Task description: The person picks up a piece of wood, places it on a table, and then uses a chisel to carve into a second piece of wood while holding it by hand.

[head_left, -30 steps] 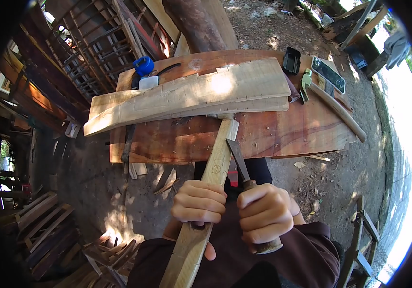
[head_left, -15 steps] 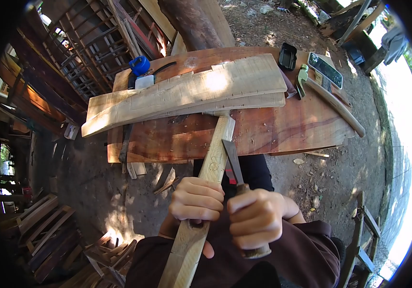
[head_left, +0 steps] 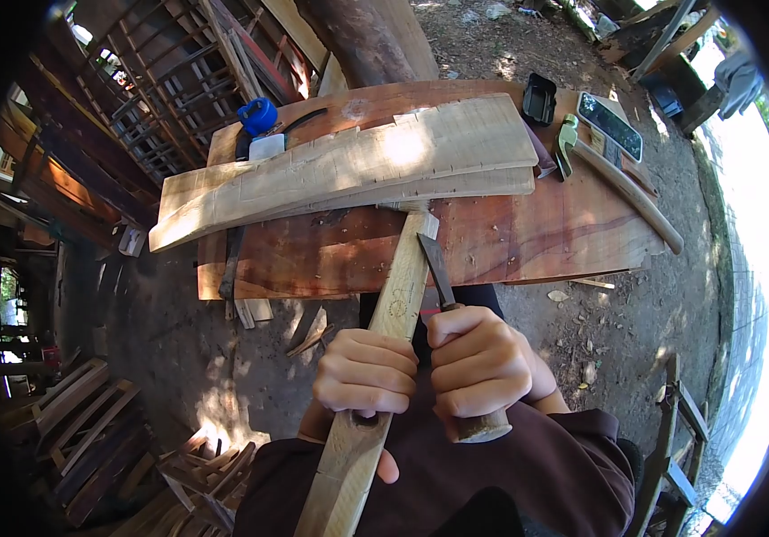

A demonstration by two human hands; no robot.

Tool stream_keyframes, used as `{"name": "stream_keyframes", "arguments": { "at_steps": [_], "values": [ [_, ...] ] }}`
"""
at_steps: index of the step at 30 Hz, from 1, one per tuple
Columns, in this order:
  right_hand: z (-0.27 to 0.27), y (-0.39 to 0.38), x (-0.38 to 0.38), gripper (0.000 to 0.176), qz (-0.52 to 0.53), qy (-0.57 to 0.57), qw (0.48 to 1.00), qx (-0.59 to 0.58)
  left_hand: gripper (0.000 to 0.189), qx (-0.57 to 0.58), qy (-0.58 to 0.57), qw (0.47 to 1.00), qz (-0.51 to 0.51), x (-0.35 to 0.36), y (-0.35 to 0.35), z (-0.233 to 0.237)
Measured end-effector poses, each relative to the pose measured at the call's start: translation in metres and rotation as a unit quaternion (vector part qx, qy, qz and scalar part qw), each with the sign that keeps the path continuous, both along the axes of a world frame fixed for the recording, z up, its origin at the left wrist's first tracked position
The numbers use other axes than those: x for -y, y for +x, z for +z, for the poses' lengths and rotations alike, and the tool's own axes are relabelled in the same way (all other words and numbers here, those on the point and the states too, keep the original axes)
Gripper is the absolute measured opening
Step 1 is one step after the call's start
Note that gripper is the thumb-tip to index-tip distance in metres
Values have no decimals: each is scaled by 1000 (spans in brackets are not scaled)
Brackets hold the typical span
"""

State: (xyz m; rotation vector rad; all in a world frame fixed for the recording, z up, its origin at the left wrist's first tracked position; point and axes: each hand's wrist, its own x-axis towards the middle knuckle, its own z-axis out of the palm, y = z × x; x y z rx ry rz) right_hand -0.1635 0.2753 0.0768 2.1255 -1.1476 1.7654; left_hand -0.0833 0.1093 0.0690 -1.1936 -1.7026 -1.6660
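Note:
My left hand (head_left: 365, 371) is wrapped round a long squared piece of wood (head_left: 398, 300), whose far end lies over the bench edge and whose near end slopes toward my body. A dark round hole shows in the wood just below my fist. My right hand (head_left: 481, 362) grips the wooden handle of a chisel (head_left: 438, 271), its butt showing under the fist. The angled metal blade points away from me, its tip right at the right edge of the wood near the far end.
Two pale boards (head_left: 349, 170) lie stacked across the reddish wooden bench (head_left: 546, 237). A hammer (head_left: 613, 179), a phone (head_left: 611, 123), a black case (head_left: 538, 98) and a blue tape roll (head_left: 257, 116) sit around them. Chair-like wooden frames (head_left: 89, 430) stand at the lower left.
My right hand has moved up and away from my body with the chisel, its blade tip shifting up along the wood's edge. My left hand stays in nearly the same place.

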Motion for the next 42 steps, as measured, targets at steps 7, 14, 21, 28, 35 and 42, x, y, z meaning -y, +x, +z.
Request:
{"name": "stream_keyframes", "arguments": {
  "at_steps": [7, 14, 21, 28, 35, 42],
  "values": [
    [-2, -9, 4, 31, -1, -4, 1000, 2, 60, -5, 3, 1000, -2, 0, -1, 1],
    [5, -5, 0, 30, 8, 11, 1000, -25, 58, 1, 17, 1000, 9, -1, 2, -3],
    [0, -4, 2, 34, -5, -29, 999, -20, 58, -59, 3, 998, -14, 3, -11, -4],
    [-1, -5, 5, 30, -10, -27, 999, -20, 51, -60, 18, 998, -13, 2, -9, -7],
    [-2, -13, 7, 29, -21, -9, 1000, -11, 49, -64, 4, 998, -17, 4, -9, -11],
    [-6, -24, 11, 31, -57, 10, 998, 16, 49, -63, 10, 998, -26, 2, -7, -10]
  ]
}}
